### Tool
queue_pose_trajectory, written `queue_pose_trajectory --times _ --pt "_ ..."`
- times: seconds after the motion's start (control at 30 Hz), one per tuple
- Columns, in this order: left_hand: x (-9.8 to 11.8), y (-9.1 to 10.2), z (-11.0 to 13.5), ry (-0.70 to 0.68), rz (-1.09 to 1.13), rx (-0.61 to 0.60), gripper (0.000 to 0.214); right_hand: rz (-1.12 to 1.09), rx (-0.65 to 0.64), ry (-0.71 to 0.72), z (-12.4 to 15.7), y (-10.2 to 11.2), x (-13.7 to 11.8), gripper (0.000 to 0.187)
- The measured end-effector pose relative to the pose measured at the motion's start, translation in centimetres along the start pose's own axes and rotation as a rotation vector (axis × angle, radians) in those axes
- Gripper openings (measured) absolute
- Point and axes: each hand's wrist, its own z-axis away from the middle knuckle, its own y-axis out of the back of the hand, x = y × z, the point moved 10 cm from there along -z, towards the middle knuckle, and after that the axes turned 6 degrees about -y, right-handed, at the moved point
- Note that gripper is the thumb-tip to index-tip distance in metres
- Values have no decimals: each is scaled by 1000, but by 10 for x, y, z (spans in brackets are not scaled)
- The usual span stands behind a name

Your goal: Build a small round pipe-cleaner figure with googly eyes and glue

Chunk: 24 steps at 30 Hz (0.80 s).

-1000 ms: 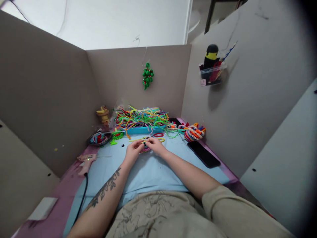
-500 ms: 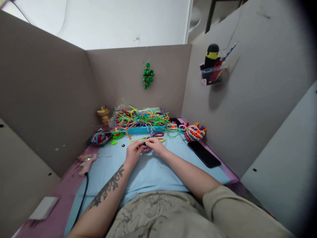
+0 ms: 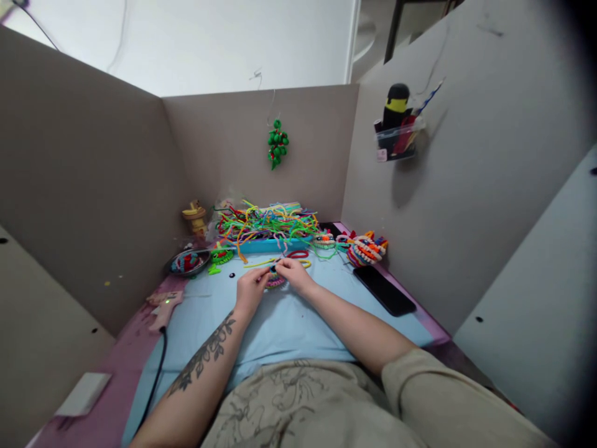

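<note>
A small striped pipe-cleaner figure (image 3: 276,281), pink and multicoloured, is held just above the blue cloth (image 3: 298,323). My left hand (image 3: 252,287) pinches its left side with closed fingers. From the right, my right hand (image 3: 293,274) grips its upper edge, fingertips near a small dark piece between the hands. Fingers hide part of the figure. Behind the hands lie a yellow pipe cleaner (image 3: 255,265) and a red pipe cleaner (image 3: 298,254). A small black round piece (image 3: 232,275) rests left of my left hand.
A blue tray (image 3: 275,246) heaped with pipe cleaners stands at the back. Left are a pink glue gun (image 3: 166,309) with a cord, a metal bowl (image 3: 186,262) and a green figure (image 3: 221,254). Right are a phone (image 3: 385,290) and an orange-striped figure (image 3: 367,250). Grey panels surround the table.
The fingers have shifted slightly apart, and more of the striped figure shows between them. Both hands stay in the same spot. The view has moved very slightly.
</note>
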Motion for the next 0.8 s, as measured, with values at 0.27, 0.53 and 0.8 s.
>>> queue_pose_trajectory --times 0.27,0.53,0.8 --pt "-4 -2 3 35 -9 28 17 6 86 1 -1 -2 5 20" --pt "1 -5 4 13 -6 23 18 9 127 0 0 -1 5 19" --pt "-23 -8 4 237 185 16 31 96 67 71 6 -1 -7 20"
